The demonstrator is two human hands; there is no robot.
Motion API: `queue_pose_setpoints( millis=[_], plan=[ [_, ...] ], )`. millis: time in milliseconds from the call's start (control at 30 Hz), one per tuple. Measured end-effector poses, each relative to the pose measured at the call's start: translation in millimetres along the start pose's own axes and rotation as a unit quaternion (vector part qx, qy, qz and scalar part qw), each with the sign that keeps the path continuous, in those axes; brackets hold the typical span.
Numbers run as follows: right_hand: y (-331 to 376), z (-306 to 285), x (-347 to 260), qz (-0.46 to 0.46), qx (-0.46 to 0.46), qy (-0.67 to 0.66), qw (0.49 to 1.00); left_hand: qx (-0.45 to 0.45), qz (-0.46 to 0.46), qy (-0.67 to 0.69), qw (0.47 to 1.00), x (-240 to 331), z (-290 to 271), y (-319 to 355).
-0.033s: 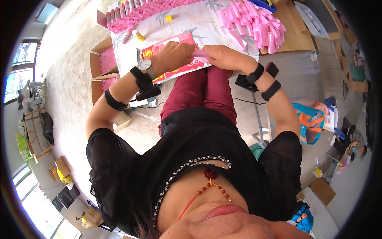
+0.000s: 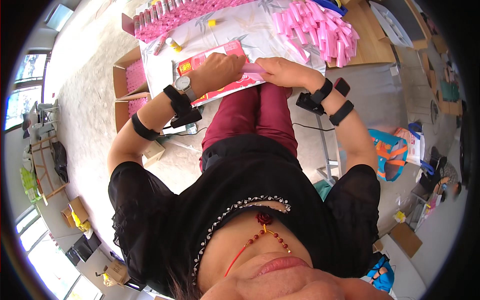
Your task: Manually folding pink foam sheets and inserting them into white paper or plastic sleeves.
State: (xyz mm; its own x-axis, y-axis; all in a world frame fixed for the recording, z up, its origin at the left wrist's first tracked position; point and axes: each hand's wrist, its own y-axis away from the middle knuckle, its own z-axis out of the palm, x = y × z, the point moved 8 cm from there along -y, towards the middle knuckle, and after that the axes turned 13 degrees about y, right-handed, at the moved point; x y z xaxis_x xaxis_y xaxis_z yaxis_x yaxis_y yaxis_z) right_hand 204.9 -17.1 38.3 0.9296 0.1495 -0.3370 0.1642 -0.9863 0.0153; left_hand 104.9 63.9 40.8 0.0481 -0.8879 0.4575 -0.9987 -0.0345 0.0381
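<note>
Over the front edge of the table, both my hands grip one slim pink tube [image 2: 253, 68]. My left hand [image 2: 219, 71] is closed round its left end. The fingers of my right hand [image 2: 284, 72] pinch the other end. Only the middle of the tube shows; both ends are covered by my fingers. Under my hands lies a red and white printed sheet [image 2: 235, 48]. Just beyond my left hand a glue stick [image 2: 173, 44] with a yellow body rests on the table, with a small dark-and-pink tube [image 2: 160, 44] beside it.
A heap of pink tubes [image 2: 320, 32] lies at the far right of the table. At the far left a box [image 2: 128, 25] holds rows of pink-wrapped pieces. A yellow cap [image 2: 212, 23] sits between them. Open cartons [image 2: 120, 80] stand left of the table.
</note>
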Motion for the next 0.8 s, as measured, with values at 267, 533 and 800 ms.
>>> queue_pose_setpoints(
  millis=[267, 533, 800],
  plan=[
    [1.9, 2.9, 0.8, 0.003, -0.033, -0.02, 0.999, -0.043, -0.02, 0.027, 0.999, -3.7, -2.6, 2.6],
    [4.7, -14.2, 9.7, 0.032, 0.037, 0.076, 0.996, -0.085, -0.087, 0.234, 0.965, -11.4, -9.8, 5.1],
    [13.5, -56.4, 26.5, 0.015, 0.212, -0.002, 0.977, -0.139, -0.19, 0.334, 0.913, -30.4, -2.3, 15.8]
  ],
)
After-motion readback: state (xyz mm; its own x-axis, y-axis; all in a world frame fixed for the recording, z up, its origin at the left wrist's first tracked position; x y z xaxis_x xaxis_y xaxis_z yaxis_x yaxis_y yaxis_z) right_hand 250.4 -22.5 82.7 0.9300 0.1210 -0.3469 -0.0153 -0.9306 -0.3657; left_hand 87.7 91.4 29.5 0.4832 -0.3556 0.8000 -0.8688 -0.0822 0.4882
